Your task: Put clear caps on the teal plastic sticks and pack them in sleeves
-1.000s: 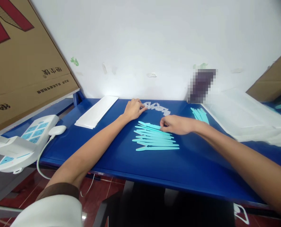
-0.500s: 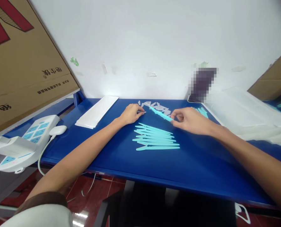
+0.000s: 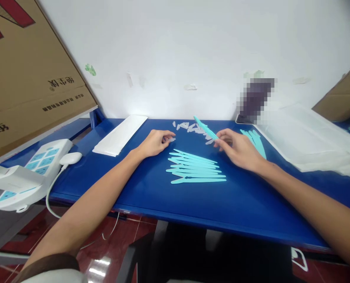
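My right hand (image 3: pixel 235 147) pinches one end of a slim turquoise plastic stick (image 3: pixel 204 127), which points up and to the left above the table. Between the fingertips of my left hand (image 3: pixel 157 142) is a small translucent plastic piece (image 3: pixel 172 139). Several similar loose translucent pieces (image 3: pixel 192 127) are scattered behind and between my hands. Closer to me, a row of turquoise plastic sticks (image 3: pixel 196 169) lies side by side on the blue table (image 3: pixel 151 196). More turquoise sticks (image 3: pixel 254 140) lie behind my right hand, partly hidden by it.
A flat white packet (image 3: pixel 120 135) lies at the back left. At the left edge is a white power strip (image 3: pixel 42 165) with a plugged-in adapter and cable. A large cardboard box (image 3: pixel 30 67) stands beyond it. White plastic sheeting (image 3: pixel 313 137) covers the right side; a pixelated dark device (image 3: pixel 255 98) leans on the wall.
My left hand has drawn slightly left with the translucent piece. My right hand has moved a little right, and the stick's far end has swung upward, away from my left hand.
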Demonstrator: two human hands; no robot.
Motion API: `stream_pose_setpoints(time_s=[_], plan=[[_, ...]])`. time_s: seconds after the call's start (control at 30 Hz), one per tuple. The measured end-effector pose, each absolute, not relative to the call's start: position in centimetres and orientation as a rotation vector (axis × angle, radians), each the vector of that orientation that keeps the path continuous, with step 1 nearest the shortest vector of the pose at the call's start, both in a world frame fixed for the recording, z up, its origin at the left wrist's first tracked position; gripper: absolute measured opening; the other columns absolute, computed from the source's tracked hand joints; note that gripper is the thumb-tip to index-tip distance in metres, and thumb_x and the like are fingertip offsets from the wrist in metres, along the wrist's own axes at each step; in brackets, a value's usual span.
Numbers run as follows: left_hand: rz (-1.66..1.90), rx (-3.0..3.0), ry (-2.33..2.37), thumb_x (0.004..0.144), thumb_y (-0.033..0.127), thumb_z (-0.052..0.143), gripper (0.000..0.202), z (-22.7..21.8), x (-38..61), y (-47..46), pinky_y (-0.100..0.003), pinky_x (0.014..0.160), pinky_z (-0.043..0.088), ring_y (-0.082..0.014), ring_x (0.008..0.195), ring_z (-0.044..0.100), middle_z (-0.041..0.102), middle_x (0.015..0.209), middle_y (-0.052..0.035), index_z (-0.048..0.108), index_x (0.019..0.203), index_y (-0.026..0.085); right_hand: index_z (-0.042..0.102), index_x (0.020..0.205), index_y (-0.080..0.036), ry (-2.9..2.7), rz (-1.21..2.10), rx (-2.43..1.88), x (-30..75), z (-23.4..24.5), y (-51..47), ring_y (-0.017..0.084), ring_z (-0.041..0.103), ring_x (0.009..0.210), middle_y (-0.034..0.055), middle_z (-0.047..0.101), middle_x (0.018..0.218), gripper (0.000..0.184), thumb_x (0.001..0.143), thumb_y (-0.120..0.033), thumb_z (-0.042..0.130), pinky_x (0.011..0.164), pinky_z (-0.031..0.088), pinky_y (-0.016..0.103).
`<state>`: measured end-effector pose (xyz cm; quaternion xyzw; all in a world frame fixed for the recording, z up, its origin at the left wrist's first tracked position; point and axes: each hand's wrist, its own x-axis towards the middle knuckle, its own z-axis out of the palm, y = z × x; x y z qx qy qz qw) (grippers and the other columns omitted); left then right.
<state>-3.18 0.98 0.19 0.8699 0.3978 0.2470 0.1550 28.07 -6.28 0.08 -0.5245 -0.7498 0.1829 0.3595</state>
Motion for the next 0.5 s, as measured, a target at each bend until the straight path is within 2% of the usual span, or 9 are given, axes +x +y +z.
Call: stream_pose_setpoints(time_s=[0.23,0.4,0.5], plan=[[0.794,2.422,1.175,0.085,0.02,0.062,0.037,-0.6,-3.1,1.4,-0.03,0.079,0.053,-0.0192,0.086,0.069,0.077,0.102,-0.0099,0.075,0.12,0.016,0.067,0.12,-0.018,-1.858,0.605,-1.331,28.0,-0.8,-6.0,0.023,0.073,0.071,0.0104,0.079,0.097,0.037,0.094,-0.043,0.057,0.072,0.06,0.041],[0.978,2.192,1.117,0.085,0.026,0.069,0.036,-0.8,-2.4,0.9,-0.029,0.078,0.053,-0.0183,0.085,0.066,0.074,0.098,-0.0088,0.075,0.119,0.016,0.071,0.115,-0.018,-1.961,0.48,-1.379,27.8,-0.7,-6.2,0.026,0.075,0.079,0.0088,0.08,0.093,0.03,0.094,-0.032,0.054,0.079,0.058,0.042],[1.081,1.878,0.994,0.083,0.036,0.075,0.047,-0.7,-1.7,0.5,-0.029,0.076,0.053,-0.0153,0.078,0.065,0.068,0.095,-0.0065,0.071,0.124,0.013,0.069,0.112,-0.019,-1.998,0.449,-1.346,27.6,-0.8,-6.2,0.025,0.075,0.082,0.0074,0.08,0.092,0.026,0.095,-0.03,0.053,0.081,0.057,0.041]])
